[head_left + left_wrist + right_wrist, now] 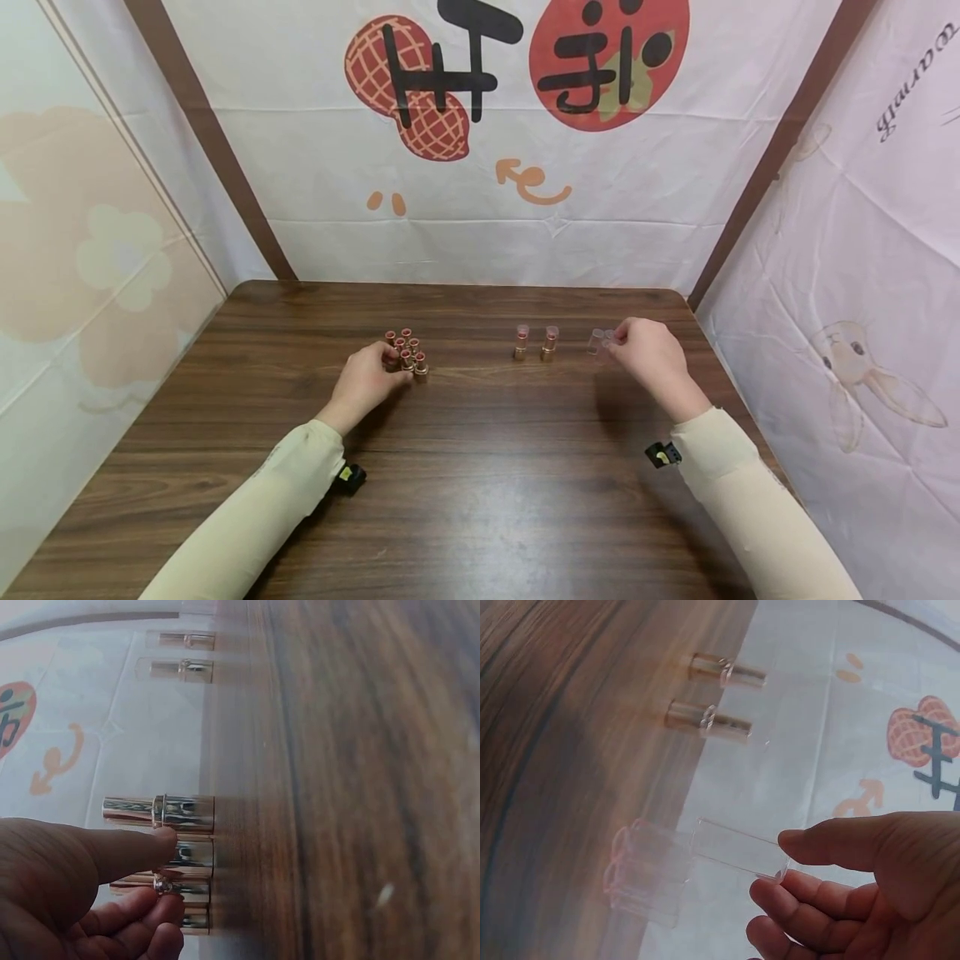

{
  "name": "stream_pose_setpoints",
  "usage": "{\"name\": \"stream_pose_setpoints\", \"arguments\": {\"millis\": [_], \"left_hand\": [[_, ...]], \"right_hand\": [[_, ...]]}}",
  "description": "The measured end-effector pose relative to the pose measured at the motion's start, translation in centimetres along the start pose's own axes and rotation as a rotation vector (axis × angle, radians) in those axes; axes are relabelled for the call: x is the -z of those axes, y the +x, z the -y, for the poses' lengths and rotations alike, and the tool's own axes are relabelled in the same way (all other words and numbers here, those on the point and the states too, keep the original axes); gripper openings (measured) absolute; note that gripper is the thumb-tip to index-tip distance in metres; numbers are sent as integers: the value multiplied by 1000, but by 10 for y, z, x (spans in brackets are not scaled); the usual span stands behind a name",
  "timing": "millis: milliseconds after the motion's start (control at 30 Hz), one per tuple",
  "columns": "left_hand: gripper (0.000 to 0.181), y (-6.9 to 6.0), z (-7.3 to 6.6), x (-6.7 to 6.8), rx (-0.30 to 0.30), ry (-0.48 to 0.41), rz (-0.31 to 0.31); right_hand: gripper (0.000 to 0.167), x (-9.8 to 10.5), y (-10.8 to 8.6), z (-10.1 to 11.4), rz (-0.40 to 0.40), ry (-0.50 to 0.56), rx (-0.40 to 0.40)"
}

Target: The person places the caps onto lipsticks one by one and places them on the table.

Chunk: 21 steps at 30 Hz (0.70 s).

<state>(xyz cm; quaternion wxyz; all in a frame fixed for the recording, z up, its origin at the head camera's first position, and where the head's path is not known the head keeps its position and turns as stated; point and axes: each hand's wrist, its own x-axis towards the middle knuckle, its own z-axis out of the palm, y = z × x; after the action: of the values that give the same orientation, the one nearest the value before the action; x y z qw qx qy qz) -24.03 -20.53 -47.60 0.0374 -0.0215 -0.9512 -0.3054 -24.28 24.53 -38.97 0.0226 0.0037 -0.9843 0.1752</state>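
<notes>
My left hand (366,385) is at a close group of uncapped gold lipstick tubes (421,367), thumb and fingers pinching one lipstick (193,853) of the group. The tubes all stand upright on the table. At the right, my right hand (647,354) pinches a clear lipstick cap (739,849) between thumb and fingertips, raised off the table. Just beside it stand more clear caps (596,342); they are see-through, so their number is hard to tell. Between the hands, two lipsticks, one (521,343) left of the other (550,344), stand upright with clear caps on.
The brown wooden table (465,467) ends at a printed white cloth wall (465,250) behind the lipsticks. Another cloth wall (832,275) runs along the right side. A small black device (663,454) sits at the right wrist, another (351,478) at the left.
</notes>
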Motion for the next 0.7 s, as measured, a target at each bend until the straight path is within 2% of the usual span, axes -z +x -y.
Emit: {"name": "stream_pose_setpoints", "arguments": {"millis": [200, 400, 700], "left_hand": [[41, 1, -3, -1, -10, 14, -10], [39, 2, -6, -2, -5, 22, 1], [39, 6, -9, -6, -27, 43, 8]], "right_hand": [[25, 4, -7, 12, -18, 22, 30], [28, 9, -12, 19, -35, 28, 60], [29, 12, -17, 25, -25, 45, 80]]}}
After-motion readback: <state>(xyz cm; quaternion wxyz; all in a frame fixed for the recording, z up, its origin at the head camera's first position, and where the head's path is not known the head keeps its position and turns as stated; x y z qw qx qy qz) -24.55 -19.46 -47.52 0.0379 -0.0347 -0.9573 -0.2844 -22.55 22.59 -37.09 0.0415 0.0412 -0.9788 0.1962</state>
